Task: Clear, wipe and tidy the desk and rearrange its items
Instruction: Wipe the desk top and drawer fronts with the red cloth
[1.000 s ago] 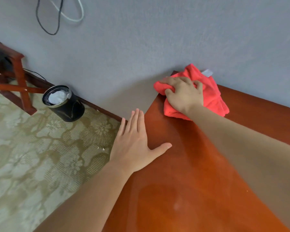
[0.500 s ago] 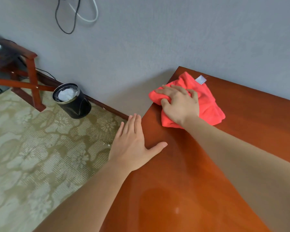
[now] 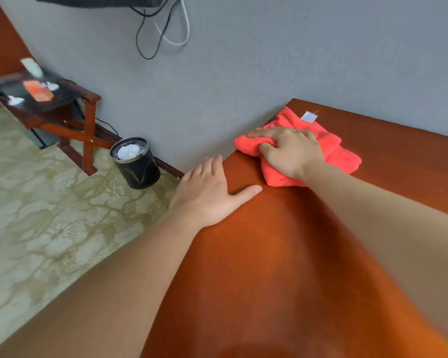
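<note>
My right grip (image 3: pixel 292 153) is clenched on the coral-red cloth (image 3: pixel 339 151), fingers curled into its bunched folds, pressing it on the counter (image 3: pixel 269 254) near the far left corner, close to the grey wall (image 3: pixel 269 60). The cloth's left end reaches the counter's left edge; its white label (image 3: pixel 309 117) lies at the far side. My left grip (image 3: pixel 210 195) lies released and flat on that edge, thumb on the top, fingers past it. On the patterned carpet (image 3: pixel 49 215) stand a black bin (image 3: pixel 137 164) holding white paper and a wooden stand (image 3: pixel 88 120). Cables (image 3: pixel 161 29) hang on the wall.
</note>
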{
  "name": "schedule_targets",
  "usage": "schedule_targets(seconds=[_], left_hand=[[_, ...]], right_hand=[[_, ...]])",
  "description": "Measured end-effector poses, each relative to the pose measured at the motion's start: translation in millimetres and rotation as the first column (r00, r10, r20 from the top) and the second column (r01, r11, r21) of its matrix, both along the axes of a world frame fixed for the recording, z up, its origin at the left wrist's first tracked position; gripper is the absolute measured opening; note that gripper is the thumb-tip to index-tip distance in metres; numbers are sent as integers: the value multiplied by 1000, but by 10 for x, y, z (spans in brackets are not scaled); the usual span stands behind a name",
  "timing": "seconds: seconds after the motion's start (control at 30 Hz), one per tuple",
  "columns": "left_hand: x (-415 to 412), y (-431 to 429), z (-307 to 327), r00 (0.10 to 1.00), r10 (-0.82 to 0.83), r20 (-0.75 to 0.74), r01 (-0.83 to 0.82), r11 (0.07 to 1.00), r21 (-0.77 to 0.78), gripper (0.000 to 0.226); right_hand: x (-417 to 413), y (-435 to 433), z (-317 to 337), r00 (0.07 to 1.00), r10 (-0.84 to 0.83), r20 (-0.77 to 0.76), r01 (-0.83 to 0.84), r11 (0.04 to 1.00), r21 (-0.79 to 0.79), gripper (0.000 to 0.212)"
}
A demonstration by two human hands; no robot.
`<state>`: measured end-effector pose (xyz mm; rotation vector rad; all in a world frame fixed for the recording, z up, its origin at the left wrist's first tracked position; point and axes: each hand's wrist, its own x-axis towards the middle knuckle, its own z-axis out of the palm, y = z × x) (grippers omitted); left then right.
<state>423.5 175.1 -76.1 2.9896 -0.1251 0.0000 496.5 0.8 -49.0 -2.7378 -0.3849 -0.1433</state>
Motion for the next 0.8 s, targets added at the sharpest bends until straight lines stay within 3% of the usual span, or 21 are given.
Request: schedule_targets(seconds=[0.23, 0.5, 0.7, 0.8], left_hand=[[-415, 36, 30, 990, 137, -29, -139, 989, -52, 103], [-799, 155, 62, 996, 85, -39, -87, 994, -63, 108], [-1197, 1024, 139, 963, 135, -232, -167, 979, -121, 113], [-1470, 1446, 104, 967, 112, -228, -151, 975, -162, 96]], right_hand=[[-389, 22, -10, 1000, -17, 26, 17, 1000, -17, 42], [-839, 164, -4, 999, -32, 12, 33, 999, -26, 43], [-1359, 491, -13, 1000, -10, -6, 10, 999, -52, 44], [-1672, 771, -36, 1000, 10, 5, -9, 999, -39, 44]])
